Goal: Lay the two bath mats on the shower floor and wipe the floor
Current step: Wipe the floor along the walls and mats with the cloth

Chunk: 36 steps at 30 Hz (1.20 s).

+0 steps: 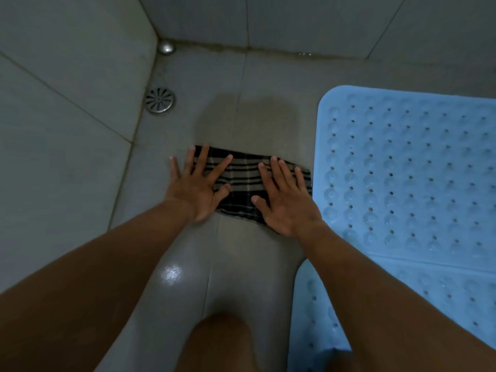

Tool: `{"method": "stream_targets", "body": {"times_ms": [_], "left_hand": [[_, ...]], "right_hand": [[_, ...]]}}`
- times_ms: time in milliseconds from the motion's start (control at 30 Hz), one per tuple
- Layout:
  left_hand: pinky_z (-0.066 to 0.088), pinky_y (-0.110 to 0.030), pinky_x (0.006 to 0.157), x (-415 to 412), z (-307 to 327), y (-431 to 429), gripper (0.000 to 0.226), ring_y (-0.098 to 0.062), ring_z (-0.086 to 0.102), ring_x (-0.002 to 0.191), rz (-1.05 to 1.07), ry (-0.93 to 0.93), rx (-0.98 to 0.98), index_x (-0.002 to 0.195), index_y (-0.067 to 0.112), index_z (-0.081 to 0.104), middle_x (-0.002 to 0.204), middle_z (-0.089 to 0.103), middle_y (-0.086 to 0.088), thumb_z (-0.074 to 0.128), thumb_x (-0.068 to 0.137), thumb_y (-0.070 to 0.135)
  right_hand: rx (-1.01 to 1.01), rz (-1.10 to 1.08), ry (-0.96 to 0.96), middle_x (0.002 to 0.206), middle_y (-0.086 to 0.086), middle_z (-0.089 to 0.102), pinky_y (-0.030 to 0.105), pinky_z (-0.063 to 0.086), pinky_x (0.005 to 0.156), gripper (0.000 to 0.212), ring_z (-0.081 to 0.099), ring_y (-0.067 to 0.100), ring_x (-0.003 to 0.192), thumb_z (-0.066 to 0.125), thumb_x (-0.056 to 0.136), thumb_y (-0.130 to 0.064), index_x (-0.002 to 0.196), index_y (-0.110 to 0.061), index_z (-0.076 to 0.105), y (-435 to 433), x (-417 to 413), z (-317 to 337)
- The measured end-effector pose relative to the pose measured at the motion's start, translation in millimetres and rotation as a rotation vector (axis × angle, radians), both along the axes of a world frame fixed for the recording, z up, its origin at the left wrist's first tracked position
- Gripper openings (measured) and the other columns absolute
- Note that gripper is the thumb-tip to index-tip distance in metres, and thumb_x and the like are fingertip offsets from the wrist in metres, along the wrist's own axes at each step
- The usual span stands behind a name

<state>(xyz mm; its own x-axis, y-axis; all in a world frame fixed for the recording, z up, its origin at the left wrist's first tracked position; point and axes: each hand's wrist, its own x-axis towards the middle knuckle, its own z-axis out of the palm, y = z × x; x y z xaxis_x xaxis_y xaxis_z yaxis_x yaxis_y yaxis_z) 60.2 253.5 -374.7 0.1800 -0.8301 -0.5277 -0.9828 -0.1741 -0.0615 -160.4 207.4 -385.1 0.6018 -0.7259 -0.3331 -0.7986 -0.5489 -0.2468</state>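
A dark plaid cloth point(245, 178) lies flat on the grey tiled shower floor point(236, 264). My left hand point(197, 185) rests on its left end and my right hand point(284, 201) on its right end, both palms down with fingers spread. A darker damp patch point(249, 116) shows on the tiles just beyond the cloth. To the right lies a light blue perforated bath mat point(408, 178), its left edge close to the cloth. A second blue mat point(314, 312) lies nearer to me, and the first mat's near edge overlaps it.
A round metal drain point(160, 100) sits by the left wall, with a small metal cap point(166, 47) in the far corner. Tiled walls close off the left and the back. My knee point(220, 342) shows at the bottom.
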Motion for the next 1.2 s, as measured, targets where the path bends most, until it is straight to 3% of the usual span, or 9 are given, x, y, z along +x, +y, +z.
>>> {"method": "stream_targets", "body": {"times_ms": [200,533,800,933,1000,1067,1133,1200], "left_hand": [[-0.013,-0.063,0.115,11.1,-7.7,-59.7,0.065,-0.031,-0.030,0.147,-0.053,0.028,-0.070,0.142,0.055,-0.030,0.160,-0.032,-0.001,0.006,0.091,0.072],[-0.014,-0.063,0.115,19.0,-11.3,-124.8,0.064,-0.030,-0.029,0.147,-0.084,0.025,-0.122,0.142,0.054,-0.032,0.159,-0.035,-0.001,0.002,0.090,0.072],[-0.016,-0.060,0.116,22.9,-7.7,-159.0,0.064,-0.029,-0.027,0.148,-0.083,0.023,-0.128,0.142,0.054,-0.031,0.160,-0.031,-0.001,0.003,0.091,0.072],[-0.005,-0.058,0.119,25.0,-3.8,-182.0,0.060,-0.034,-0.007,0.152,-0.109,-0.011,-0.165,0.150,0.051,-0.017,0.166,-0.011,-0.005,0.005,0.096,0.064],[0.014,-0.057,0.116,26.1,-0.6,-191.4,0.055,-0.040,0.019,0.146,-0.163,-0.048,-0.290,0.155,0.047,0.006,0.164,0.017,-0.011,0.011,0.101,0.053],[0.032,-0.052,0.103,26.0,3.1,-199.8,0.050,-0.040,0.043,0.127,-0.218,-0.129,-0.396,0.153,0.043,0.027,0.151,0.043,-0.010,0.023,0.103,0.047],[0.035,-0.047,0.096,25.0,5.2,-207.3,0.052,-0.036,0.049,0.118,-0.164,-0.144,-0.416,0.152,0.036,0.031,0.141,0.054,-0.007,0.034,0.102,0.048],[0.033,-0.044,0.093,22.7,11.6,-216.9,0.058,-0.033,0.048,0.115,0.003,-0.121,-0.408,0.148,0.027,0.039,0.127,0.061,-0.006,0.048,0.097,0.052]], "right_hand": [[0.027,-0.041,0.055,0.164,0.003,-0.023,0.043,-0.014,0.121,0.071,-0.024,0.016,0.150,0.016,0.101,-0.057,0.157,-0.026,-0.016,-57.2,7.1,4.6],[-0.077,-0.043,-0.001,0.167,0.008,-0.008,0.043,-0.009,0.123,0.075,-0.011,0.022,0.153,0.009,0.096,-0.060,0.159,-0.022,-0.005,-119.2,13.2,-11.0],[-0.067,-0.016,0.009,0.166,0.007,-0.012,0.044,-0.008,0.123,0.074,-0.014,0.020,0.152,0.007,0.095,-0.059,0.159,-0.022,-0.007,-158.2,19.0,-8.4],[-0.047,-0.010,0.050,0.166,0.005,-0.016,0.042,-0.009,0.123,0.071,-0.017,0.018,0.152,0.015,0.101,-0.057,0.158,-0.023,-0.009,-186.9,25.5,-3.5],[-0.030,-0.014,0.049,0.166,0.005,-0.014,0.041,-0.010,0.123,0.068,-0.015,0.017,0.152,0.017,0.103,-0.053,0.159,-0.023,-0.007,-199.7,27.9,-1.9],[0.012,-0.007,0.019,0.167,0.005,-0.010,0.040,-0.009,0.123,0.063,-0.011,0.018,0.153,0.022,0.105,-0.045,0.159,-0.023,-0.003,-214.6,31.5,1.8],[0.032,0.001,-0.029,0.167,0.011,0.001,0.040,0.001,0.123,0.065,0.003,0.027,0.153,0.040,0.102,-0.032,0.159,-0.023,0.012,-228.8,32.0,5.6],[-0.021,-0.049,-0.081,0.161,0.018,0.021,0.042,0.022,0.119,0.071,0.023,0.036,0.145,0.060,0.091,-0.025,0.155,-0.022,0.031,-239.8,28.0,10.1]]}}
